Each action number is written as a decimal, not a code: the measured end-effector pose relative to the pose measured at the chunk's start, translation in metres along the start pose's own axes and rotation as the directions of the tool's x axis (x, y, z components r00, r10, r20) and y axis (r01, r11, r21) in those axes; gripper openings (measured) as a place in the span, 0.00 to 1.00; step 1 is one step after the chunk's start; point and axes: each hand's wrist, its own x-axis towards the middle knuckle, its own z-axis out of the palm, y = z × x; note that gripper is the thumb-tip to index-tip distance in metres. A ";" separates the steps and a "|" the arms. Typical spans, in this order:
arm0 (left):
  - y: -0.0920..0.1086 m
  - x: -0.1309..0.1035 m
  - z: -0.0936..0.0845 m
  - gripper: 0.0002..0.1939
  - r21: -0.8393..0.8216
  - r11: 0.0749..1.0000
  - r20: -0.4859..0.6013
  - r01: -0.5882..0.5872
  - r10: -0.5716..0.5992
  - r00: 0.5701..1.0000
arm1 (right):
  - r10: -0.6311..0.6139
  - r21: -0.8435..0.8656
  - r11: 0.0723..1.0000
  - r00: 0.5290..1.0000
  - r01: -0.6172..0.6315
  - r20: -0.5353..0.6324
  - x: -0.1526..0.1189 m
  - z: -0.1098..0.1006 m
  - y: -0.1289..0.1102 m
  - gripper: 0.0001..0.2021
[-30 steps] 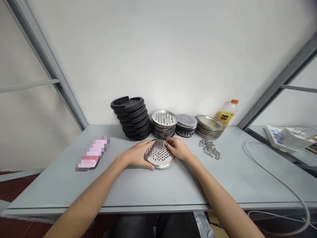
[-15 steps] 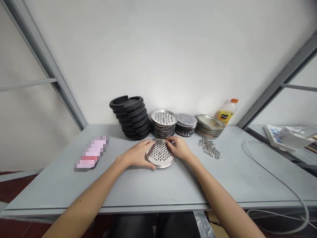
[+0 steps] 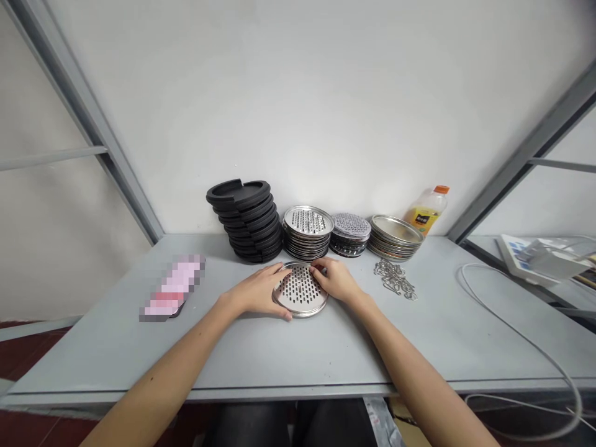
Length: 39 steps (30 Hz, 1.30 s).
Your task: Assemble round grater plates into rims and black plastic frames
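A round slotted metal plate point(image 3: 302, 289) with a raised rim lies on the table in front of me. My left hand point(image 3: 261, 292) spans its left side, thumb at the near rim and fingers along the far left edge. At the far right edge, my right hand point(image 3: 336, 278) has its thumb and bent fingers on the rim; some fingertips are hidden. Just behind stands a stack of similar slotted plates point(image 3: 308, 222). To its right are a stack of grey perforated discs point(image 3: 351, 225) and a stack of plain shallow metal discs point(image 3: 398, 230).
A leaning stack of black notched round trays point(image 3: 244, 214) stands at the back left. Small metal hooks point(image 3: 395, 278) lie in a pile to the right. A juice bottle point(image 3: 428, 211) is against the wall, a blurred phone point(image 3: 173, 288) at left, a white cable point(image 3: 516, 329) at right.
My right hand has shifted very slightly left and down at the plate's rim. The left hand and the plate look nearly the same.
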 end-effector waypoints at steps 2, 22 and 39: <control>-0.001 0.000 0.001 0.58 -0.010 1.000 -0.009 0.003 -0.004 1.000 | -0.002 -0.001 1.000 1.000 0.002 0.002 0.000 0.001 0.000 0.10; 0.010 0.005 0.016 0.59 0.066 0.998 -0.031 0.017 -0.015 0.999 | -0.227 0.067 0.971 0.972 0.231 -0.068 -0.002 -0.002 -0.011 0.14; 0.005 0.010 0.033 0.70 0.087 0.996 -0.055 -0.008 0.013 0.998 | -0.297 -0.047 0.950 0.940 0.308 0.168 -0.007 0.019 -0.014 0.23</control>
